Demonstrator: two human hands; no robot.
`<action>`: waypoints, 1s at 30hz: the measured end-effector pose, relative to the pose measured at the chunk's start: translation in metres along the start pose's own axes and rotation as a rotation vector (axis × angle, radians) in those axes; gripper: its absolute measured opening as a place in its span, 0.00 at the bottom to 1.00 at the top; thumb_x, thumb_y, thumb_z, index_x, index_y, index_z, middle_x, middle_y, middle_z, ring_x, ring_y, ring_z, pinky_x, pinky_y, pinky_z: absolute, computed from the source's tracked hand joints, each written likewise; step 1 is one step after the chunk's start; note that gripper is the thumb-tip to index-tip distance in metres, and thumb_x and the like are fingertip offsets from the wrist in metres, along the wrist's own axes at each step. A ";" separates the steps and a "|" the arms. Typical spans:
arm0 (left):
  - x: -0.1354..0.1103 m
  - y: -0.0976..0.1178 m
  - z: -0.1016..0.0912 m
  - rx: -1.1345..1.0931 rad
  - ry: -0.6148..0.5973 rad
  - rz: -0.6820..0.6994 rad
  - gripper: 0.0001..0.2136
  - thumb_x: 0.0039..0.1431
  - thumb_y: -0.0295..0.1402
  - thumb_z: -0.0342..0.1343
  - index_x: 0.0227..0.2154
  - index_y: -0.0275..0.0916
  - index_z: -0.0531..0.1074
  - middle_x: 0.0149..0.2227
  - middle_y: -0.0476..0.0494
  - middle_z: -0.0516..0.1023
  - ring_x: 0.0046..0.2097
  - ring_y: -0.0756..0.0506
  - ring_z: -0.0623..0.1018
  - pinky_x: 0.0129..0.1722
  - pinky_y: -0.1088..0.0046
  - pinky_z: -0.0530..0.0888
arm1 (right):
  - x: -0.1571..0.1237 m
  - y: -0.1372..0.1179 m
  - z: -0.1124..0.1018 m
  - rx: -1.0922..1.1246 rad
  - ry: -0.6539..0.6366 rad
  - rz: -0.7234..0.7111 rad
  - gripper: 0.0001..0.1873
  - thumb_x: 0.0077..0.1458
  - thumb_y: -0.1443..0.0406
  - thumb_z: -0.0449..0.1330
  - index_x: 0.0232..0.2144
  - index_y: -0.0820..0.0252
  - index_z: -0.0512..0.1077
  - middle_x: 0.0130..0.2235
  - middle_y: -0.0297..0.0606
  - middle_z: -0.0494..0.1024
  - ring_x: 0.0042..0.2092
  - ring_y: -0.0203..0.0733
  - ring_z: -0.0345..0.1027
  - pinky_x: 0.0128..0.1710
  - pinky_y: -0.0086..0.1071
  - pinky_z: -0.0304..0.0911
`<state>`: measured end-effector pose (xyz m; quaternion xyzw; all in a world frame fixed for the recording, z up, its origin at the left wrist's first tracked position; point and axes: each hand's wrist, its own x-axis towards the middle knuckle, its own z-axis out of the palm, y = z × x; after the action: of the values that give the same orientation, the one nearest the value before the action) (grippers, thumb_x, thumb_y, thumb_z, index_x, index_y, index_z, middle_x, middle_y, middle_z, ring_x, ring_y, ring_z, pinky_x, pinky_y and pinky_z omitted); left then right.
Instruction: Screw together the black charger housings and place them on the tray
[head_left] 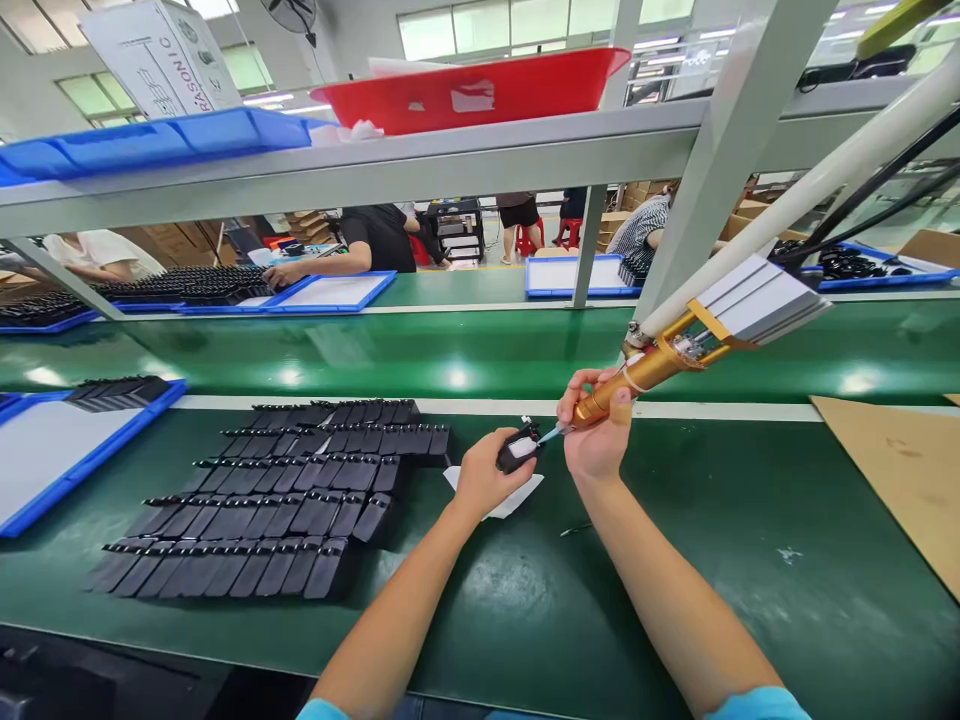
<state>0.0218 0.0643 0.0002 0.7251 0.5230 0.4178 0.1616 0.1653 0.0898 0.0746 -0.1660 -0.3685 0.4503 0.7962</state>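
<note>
My left hand (484, 478) is closed around a small black plastic part (519, 449) held just above the green work surface (675, 560). My right hand (598, 428) grips a gold-coloured tool (637, 375) that hangs from a white arm, and its thin tip touches the black part. Under the hands lies a small white sheet (517, 497). To the left, several overlapping rows of black parts (277, 500) cover the surface.
A blue tray (67, 470) sits at the left edge, brown cardboard (900, 480) at the right. A green conveyor belt (450, 350) runs behind. Other people work at blue trays across it. Overhead, a shelf carries a red bin (480, 90) and blue trays.
</note>
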 end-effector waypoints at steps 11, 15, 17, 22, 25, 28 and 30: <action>0.000 0.002 0.002 0.062 -0.052 -0.089 0.16 0.51 0.36 0.59 0.44 0.41 0.69 0.36 0.48 0.79 0.33 0.47 0.77 0.33 0.73 0.72 | -0.003 -0.002 0.004 -0.016 -0.015 0.012 0.20 0.54 0.46 0.53 0.42 0.51 0.62 0.31 0.28 0.67 0.19 0.29 0.58 0.17 0.27 0.49; -0.002 0.002 0.006 0.079 -0.092 -0.132 0.15 0.52 0.38 0.59 0.43 0.42 0.68 0.35 0.50 0.79 0.31 0.48 0.77 0.31 0.74 0.71 | -0.005 -0.004 0.007 -0.013 -0.018 0.020 0.20 0.54 0.46 0.53 0.43 0.50 0.62 0.31 0.28 0.67 0.19 0.29 0.58 0.17 0.27 0.49; -0.002 0.004 0.007 0.079 -0.106 -0.126 0.16 0.53 0.39 0.59 0.43 0.42 0.68 0.37 0.49 0.79 0.31 0.47 0.77 0.31 0.73 0.71 | -0.007 -0.005 0.010 0.003 -0.025 0.021 0.19 0.54 0.47 0.53 0.43 0.50 0.62 0.31 0.28 0.67 0.19 0.29 0.57 0.18 0.28 0.49; -0.007 0.014 0.009 0.035 -0.100 -0.053 0.17 0.51 0.38 0.61 0.44 0.42 0.69 0.40 0.47 0.80 0.36 0.46 0.79 0.35 0.72 0.74 | -0.016 -0.007 0.016 0.018 -0.052 0.055 0.19 0.54 0.47 0.53 0.43 0.49 0.61 0.32 0.28 0.67 0.19 0.29 0.56 0.18 0.28 0.52; -0.010 0.019 0.008 -0.040 -0.042 -0.001 0.17 0.51 0.36 0.61 0.44 0.40 0.69 0.39 0.46 0.80 0.36 0.46 0.79 0.36 0.72 0.75 | -0.021 -0.008 0.018 0.045 -0.084 0.069 0.18 0.54 0.47 0.54 0.41 0.49 0.62 0.32 0.28 0.67 0.18 0.28 0.57 0.18 0.28 0.51; -0.011 0.019 0.008 -0.057 0.010 0.039 0.17 0.51 0.36 0.62 0.44 0.40 0.69 0.39 0.45 0.80 0.36 0.46 0.79 0.37 0.71 0.76 | -0.023 -0.009 0.019 0.080 -0.114 0.059 0.15 0.55 0.49 0.54 0.35 0.51 0.63 0.32 0.29 0.68 0.19 0.28 0.58 0.18 0.27 0.51; -0.011 0.018 0.008 -0.040 0.021 0.060 0.17 0.51 0.36 0.62 0.44 0.39 0.70 0.39 0.44 0.80 0.36 0.46 0.79 0.38 0.70 0.76 | -0.024 -0.009 0.019 0.081 -0.115 0.048 0.14 0.56 0.50 0.54 0.34 0.52 0.63 0.32 0.29 0.68 0.19 0.28 0.59 0.19 0.28 0.51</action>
<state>0.0381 0.0483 0.0027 0.7326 0.4945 0.4403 0.1579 0.1488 0.0639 0.0822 -0.1162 -0.3910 0.4927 0.7687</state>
